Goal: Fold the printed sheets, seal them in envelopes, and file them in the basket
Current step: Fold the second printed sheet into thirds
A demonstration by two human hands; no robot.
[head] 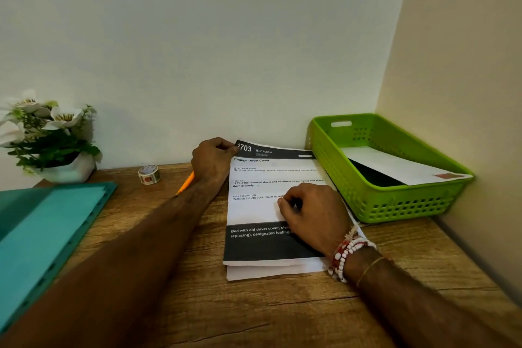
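Brown wood grain runs under everything on this table (pixel 282 313); on it the left hand (pixel 213 159) pinches the far left corner of the top printed sheet (pixel 262 206), thumb and fingers closed on the dark header strip where the number 2703 shows, that corner lifted a little off the pile; the right hand (pixel 316 217) lies knuckles-up on the middle of the same sheet, fingers curled in and pressing down on the paper near the line beginning "Remove the old duvet cover"; strings of red and white beads (pixel 346 256) wrap the right wrist, with a thin gold-coloured band just behind them. Under the top sheet lies a stack of more sheets (pixel 271 271), its near edges showing white below the dark printed band. Just right of the stack, touching or nearly touching its far corner, stands a green plastic basket (pixel 395 206) with perforated walls, set into the corner where the two walls meet; inside it a white envelope (pixel 395 165) lies tilted, one end propped on the right rim, with a reddish patch near that end, above something dark. Left of the left forearm an orange pencil (pixel 186 182) pokes out; beyond it a small roll of patterned tape (pixel 149 174); further left a white pot of white flowers (pixel 48 138); at the near left a teal folder (pixel 42 237).
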